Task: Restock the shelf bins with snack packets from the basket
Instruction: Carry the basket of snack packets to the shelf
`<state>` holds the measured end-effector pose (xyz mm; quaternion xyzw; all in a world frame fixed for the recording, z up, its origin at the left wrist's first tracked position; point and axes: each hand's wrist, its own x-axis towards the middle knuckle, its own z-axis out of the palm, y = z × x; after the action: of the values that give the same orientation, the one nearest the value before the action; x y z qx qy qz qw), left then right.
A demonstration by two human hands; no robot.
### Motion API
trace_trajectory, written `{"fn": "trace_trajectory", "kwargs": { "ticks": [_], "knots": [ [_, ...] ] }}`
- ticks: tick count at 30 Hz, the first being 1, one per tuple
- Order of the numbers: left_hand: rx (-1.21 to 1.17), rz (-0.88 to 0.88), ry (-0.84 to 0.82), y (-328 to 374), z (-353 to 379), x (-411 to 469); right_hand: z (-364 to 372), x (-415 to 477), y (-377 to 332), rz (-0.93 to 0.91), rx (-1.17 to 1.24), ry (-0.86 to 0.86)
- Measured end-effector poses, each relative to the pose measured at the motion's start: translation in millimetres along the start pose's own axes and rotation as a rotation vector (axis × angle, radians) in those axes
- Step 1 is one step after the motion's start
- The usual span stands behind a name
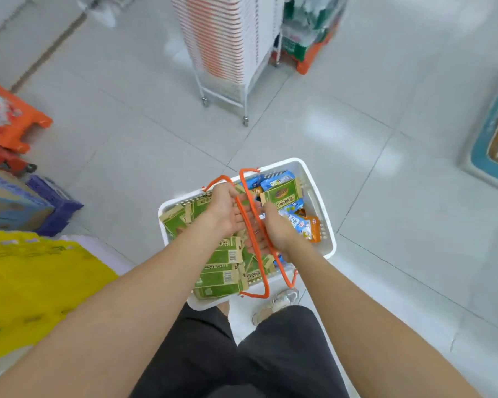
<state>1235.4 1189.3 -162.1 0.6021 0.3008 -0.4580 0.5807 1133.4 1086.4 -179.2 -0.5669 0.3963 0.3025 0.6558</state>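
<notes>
Two hands of mine reach down over the white basket (322, 202), which hangs above the pale tiled floor (144, 145) in front of my legs in dark shorts (282, 357). My left hand (227, 209) lies palm-up with loosely bent fingers at the left orange handle (252, 239); I cannot tell whether it really grips it. My right hand (273, 229) curls its fingers round the right orange handle (282, 271), its fingertips close to the packets. Inside the basket, green snack packets (222, 259) fill the near and left part, one more green packet (282, 195) lies on top at the far side, and blue packets (296, 221) with an orange packet (315, 228) sit along the right wall. Farther off, a tall stack of white and orange baskets (222, 38) stands on a wheeled frame. At my left are an orange crate (26, 124), a purple crate (58, 205) and a yellow bag (32, 282); everything there is blurred.
</notes>
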Motion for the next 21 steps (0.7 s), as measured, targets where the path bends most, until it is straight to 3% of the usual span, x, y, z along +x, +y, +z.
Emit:
{"fn": "trace_trajectory", "kwargs": {
  "ticks": [6, 13, 21],
  "knots": [
    [0.319, 0.023, -0.057, -39.5, 182.5, -40.7, -140.2, -81.5, 64.3, -0.064, 0.377, 0.115],
    [0.560, -0.001, -0.254, -98.8, 397.0, -60.5, -307.8, -142.9, 128.6, -0.116, 0.649, 0.392],
    [0.788, -0.105, -0.537, -174.3, 637.2, -72.9, -491.9, -184.0, 189.4, -0.034, 0.976, 0.945]
  ]
}}
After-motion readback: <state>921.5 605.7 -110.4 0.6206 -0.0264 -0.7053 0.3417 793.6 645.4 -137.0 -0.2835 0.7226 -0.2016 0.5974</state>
